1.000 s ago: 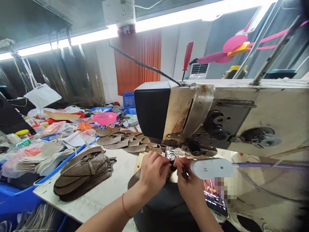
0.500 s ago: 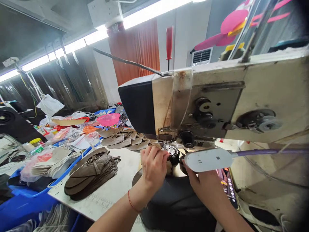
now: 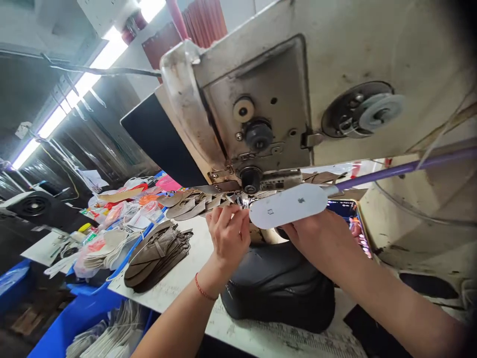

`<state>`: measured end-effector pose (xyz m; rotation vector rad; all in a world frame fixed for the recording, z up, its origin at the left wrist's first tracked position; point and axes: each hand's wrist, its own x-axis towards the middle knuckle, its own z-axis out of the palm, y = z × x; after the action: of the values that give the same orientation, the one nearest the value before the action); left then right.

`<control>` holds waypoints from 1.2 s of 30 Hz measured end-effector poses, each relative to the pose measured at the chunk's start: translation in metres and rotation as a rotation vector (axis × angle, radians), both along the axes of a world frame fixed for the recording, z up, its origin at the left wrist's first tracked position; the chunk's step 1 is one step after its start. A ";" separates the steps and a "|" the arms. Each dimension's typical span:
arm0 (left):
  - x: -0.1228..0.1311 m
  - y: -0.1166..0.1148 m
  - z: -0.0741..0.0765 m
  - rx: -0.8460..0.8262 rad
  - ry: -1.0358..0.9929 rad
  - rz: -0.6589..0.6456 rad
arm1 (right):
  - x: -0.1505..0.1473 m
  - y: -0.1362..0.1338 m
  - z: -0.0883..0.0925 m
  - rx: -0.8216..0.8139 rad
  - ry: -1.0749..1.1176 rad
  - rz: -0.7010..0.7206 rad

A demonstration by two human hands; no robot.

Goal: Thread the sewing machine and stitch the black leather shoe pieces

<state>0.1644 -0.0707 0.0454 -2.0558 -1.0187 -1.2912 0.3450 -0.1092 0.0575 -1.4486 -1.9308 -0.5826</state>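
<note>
My left hand (image 3: 229, 231) is closed, fingertips pinched together just left of the presser foot of a sewing machine (image 3: 261, 74). What lies in those fingertips I cannot make out. My right hand (image 3: 315, 233) reaches in from the right. Its fingers are mostly hidden behind a white oval lamp head (image 3: 288, 206), with a sliver of something dark under its thumb. Below both hands sits a black, padded-looking block (image 3: 279, 288). Behind my left hand, brown shoe-upper pieces (image 3: 182, 206) lie in an overlapping row.
A stack of brown cut pieces (image 3: 156, 256) rests on the white table (image 3: 201, 248). Blue bins (image 3: 89, 308) with pale pieces stand to the left. A purple flexible neck (image 3: 402, 169) carries the lamp. A lit phone (image 3: 359, 228) is behind my right forearm.
The view has tilted and come nearer the machine. The lamp head now hides more of my right fingers, and the dark piece there shows less. My left hand stays pinched by the presser foot.
</note>
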 end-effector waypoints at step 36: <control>0.004 -0.001 -0.016 -0.175 -0.035 0.086 | -0.004 0.009 0.009 -0.163 0.112 -0.022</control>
<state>0.1681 -0.0722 0.0289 -2.0974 -1.2617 -1.2371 0.3410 -0.1003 0.0670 -1.5702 -1.9129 -0.3522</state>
